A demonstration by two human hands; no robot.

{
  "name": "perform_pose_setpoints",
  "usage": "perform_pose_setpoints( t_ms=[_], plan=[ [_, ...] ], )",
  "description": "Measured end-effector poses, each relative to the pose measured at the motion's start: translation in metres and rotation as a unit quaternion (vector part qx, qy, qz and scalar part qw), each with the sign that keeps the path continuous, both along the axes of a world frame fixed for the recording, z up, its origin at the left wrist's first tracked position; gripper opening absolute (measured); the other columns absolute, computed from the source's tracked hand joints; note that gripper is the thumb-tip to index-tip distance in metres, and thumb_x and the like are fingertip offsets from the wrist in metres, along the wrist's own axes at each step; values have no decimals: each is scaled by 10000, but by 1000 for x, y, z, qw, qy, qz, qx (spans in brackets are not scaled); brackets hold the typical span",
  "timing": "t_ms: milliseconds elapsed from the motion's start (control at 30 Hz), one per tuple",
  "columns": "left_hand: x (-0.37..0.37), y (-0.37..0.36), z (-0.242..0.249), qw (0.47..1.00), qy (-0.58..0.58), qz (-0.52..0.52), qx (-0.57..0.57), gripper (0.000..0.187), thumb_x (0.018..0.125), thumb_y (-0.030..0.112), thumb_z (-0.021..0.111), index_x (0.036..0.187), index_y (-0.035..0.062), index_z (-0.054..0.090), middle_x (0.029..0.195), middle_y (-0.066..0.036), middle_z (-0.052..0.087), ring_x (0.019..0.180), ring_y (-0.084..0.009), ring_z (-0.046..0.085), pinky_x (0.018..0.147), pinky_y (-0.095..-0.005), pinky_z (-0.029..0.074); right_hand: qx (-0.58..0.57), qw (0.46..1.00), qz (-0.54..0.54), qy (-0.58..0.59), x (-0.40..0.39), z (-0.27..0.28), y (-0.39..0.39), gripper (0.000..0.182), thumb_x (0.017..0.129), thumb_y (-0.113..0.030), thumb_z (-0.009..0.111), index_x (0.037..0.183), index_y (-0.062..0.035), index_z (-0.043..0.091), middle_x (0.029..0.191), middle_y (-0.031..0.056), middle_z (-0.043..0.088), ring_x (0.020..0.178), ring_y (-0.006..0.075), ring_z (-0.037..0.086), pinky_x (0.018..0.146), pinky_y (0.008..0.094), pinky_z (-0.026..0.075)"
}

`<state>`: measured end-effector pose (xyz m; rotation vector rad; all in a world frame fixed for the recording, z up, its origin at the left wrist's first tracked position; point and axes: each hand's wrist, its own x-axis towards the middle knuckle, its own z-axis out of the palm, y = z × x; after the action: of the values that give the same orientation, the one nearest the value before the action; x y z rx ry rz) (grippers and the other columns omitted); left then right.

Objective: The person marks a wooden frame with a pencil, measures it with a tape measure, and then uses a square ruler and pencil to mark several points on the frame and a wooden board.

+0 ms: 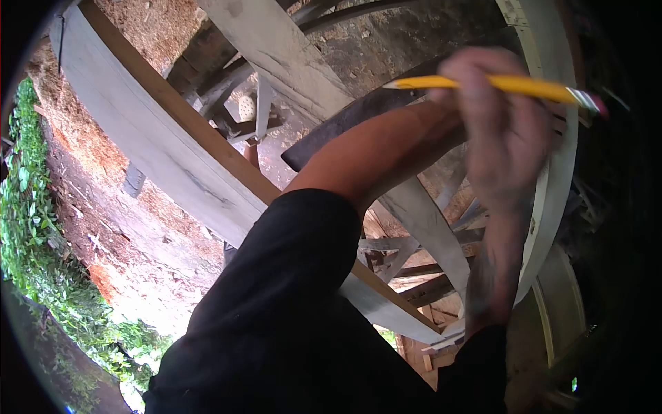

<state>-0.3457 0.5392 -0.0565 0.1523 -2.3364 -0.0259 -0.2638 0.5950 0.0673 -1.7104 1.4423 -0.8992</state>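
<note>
A yellow pencil [531, 86] with a pink eraser lies across the upper right, its sharpened tip pointing left. My right hand [500, 134], blurred, is closed on it, with the forearm rising from the lower right. From the lower left, my left arm in a black sleeve reaches across to the same spot. My left hand is mostly hidden behind the right one, so its fingers cannot be made out. Behind the hands is a curved pale wooden piece [555, 165]. A dark, flat-ended piece [310, 148] shows beside the left forearm.
A long pale plank [158, 134] with a brown edge runs diagonally at left. Another pale board [283, 58] crosses the top. More beams and struts stand below the arms. Sawdust-covered ground [114, 200] and green plants [27, 200] lie at far left.
</note>
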Motion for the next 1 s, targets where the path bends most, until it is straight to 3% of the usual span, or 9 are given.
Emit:
perform_pose_setpoints(
  t_ms=[100,167,367,433,500,600,733,833,1000],
  plan=[
    [3,-1,-4,998,5,-37,48,514,771,353,785,1249,268,615,1249,71,614,1231,-151,558,1051,-381,462,-105,987,-117,-17,-28,16,39,302,1104,-219,413,1021,21,576,921,158,622,849,224,617,731,324,516],
    [3,2,1,995,6,-67,76,528,771,411,809,1248,272,628,1255,62,620,1223,-154,565,1043,-389,468,-81,953,-191,-222,-43,12,80,359,1110,-270,386,932,1,540,811,107,555,741,195,541,692,367,502],
    [-8,13,9,994,-68,-37,81,698,629,349,843,1286,314,610,1299,93,601,1294,-156,509,1082,-409,421,28,822,-564,-75,-69,-12,220,410,1102,-420,428,887,-81,513,674,30,460,537,134,408,533,318,407],
    [-8,8,2,996,-69,-18,45,718,618,364,847,1293,314,610,1307,84,600,1297,-165,507,1089,-425,412,93,854,-511,-21,-89,-23,286,362,1095,-375,465,869,-108,560,687,2,484,512,93,407,521,284,380],
    [-1,7,13,990,-124,-32,54,713,616,428,854,1281,312,626,1316,78,598,1292,-182,505,1100,-458,395,146,754,-633,-100,-66,-11,301,315,1074,-288,517,880,-57,607,711,40,523,570,138,500,565,314,413],
    [-5,9,17,994,-105,-25,34,704,626,547,835,1261,312,640,1320,70,597,1284,-188,504,1113,-472,378,40,852,-463,241,-47,-15,327,299,1058,-245,562,1136,24,665,839,144,626,754,253,641,676,385,504],
    [-5,9,18,990,-127,-29,50,767,612,705,785,1255,313,642,1326,55,596,1282,-197,503,1127,-486,359,67,871,-303,382,-20,-1,328,134,979,-54,622,1042,39,694,930,178,662,887,343,677,773,419,532],
    [-2,11,20,989,-146,-12,24,797,607,719,785,1274,310,632,1336,44,590,1297,-202,496,1131,-494,354,90,884,-440,132,6,-2,318,66,931,0,668,974,33,705,902,161,663,849,322,666,733,406,526],
    [-2,11,24,989,-139,-23,42,751,640,627,807,1281,285,617,1336,40,583,1319,-197,487,1137,-496,347,114,875,-440,167,23,8,313,55,910,-1,685,877,39,667,753,145,546,676,289,561,602,408,442]
  ],
)
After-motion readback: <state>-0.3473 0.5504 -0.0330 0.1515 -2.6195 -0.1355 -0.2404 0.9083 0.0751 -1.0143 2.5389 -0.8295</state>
